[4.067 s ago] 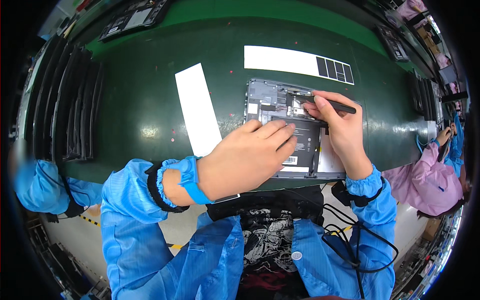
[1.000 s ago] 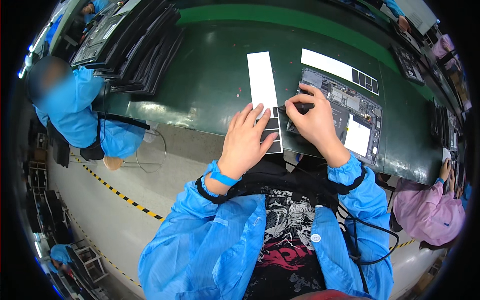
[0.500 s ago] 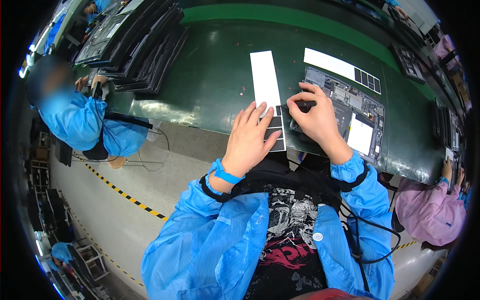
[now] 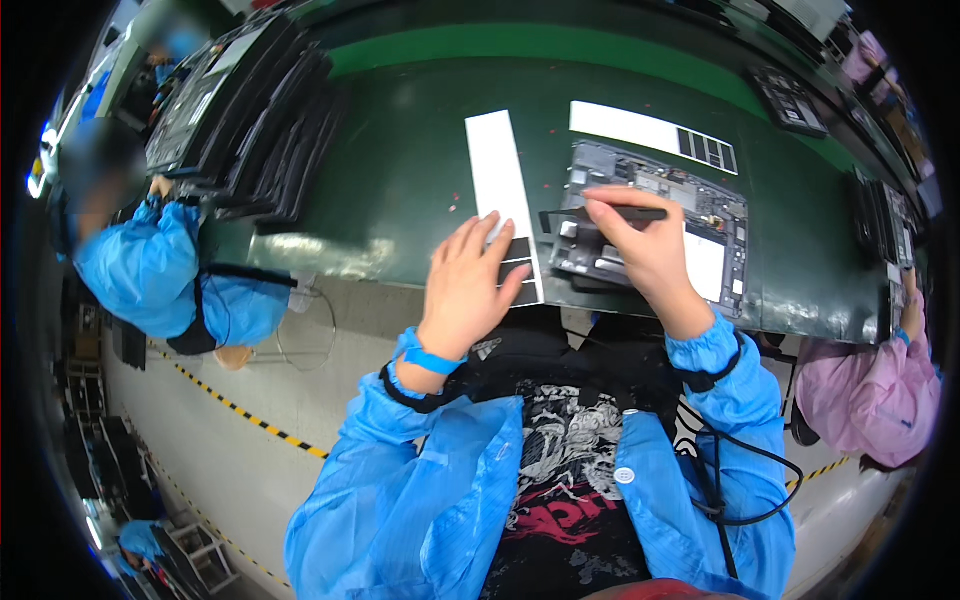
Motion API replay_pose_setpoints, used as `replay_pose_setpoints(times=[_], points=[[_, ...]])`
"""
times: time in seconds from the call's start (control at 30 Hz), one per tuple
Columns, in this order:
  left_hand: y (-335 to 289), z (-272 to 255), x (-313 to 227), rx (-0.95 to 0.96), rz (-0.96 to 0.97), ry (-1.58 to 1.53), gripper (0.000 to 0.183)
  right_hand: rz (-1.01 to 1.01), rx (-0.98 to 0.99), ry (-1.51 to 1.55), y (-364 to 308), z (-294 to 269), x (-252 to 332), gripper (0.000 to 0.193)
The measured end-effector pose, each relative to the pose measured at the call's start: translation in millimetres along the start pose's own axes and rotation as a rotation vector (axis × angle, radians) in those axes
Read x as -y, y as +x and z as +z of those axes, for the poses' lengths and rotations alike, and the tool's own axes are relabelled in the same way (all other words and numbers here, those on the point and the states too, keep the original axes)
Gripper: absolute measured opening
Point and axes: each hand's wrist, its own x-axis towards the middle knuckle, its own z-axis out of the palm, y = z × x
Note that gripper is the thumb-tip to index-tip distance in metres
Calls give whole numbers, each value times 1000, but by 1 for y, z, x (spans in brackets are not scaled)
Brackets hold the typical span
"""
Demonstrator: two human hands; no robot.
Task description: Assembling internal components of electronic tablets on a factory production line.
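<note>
My left hand [image 4: 464, 282] lies with its fingers outstretched on a white backing strip [image 4: 493, 160], close to the black rectangular stickers [image 4: 522, 292] at its near end. My right hand [image 4: 655, 250] pinches black tweezers [image 4: 640, 213], which point left. At their tips shows a small dark piece [image 4: 545, 222], seemingly a black sticker, just right of the strip. Under my right hand is an open laptop chassis [image 4: 722, 208] with exposed boards and a white rectangular area [image 4: 704, 262]. My fingers and palm hide part of it.
Another white strip with black stickers [image 4: 625, 122] lies beyond the chassis. A tall stack of dark laptop parts [image 4: 250, 120] stands at the left of the green table [image 4: 400, 130]. People in blue [image 4: 140, 255] and pink [image 4: 865, 385] work on either side. A black cable hangs by my right sleeve.
The tweezers have come away from the stickers on the strip, now with a dark piece at their tips. My left hand stays on the strip. The whole view has shifted slightly.
</note>
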Motion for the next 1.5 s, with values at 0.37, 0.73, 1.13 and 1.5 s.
replay_pose_setpoints(times=[0.37, 0.73, 1.13, 1.5], points=[[103, -18, -89, 423, 454, -362, 35, 158, -412, 21, -9, -180, -4, 26], [146, 48, -124, 777, 526, -568, 51, 217, -373, 110, 0, -190, -42, 25], [139, 46, -129, 707, 553, -433, 36, 284, -309, 149, -3, -188, -40, 20], [137, 48, -127, 641, 602, -467, 38, 317, -333, 154, -1, -188, -42, 21]])
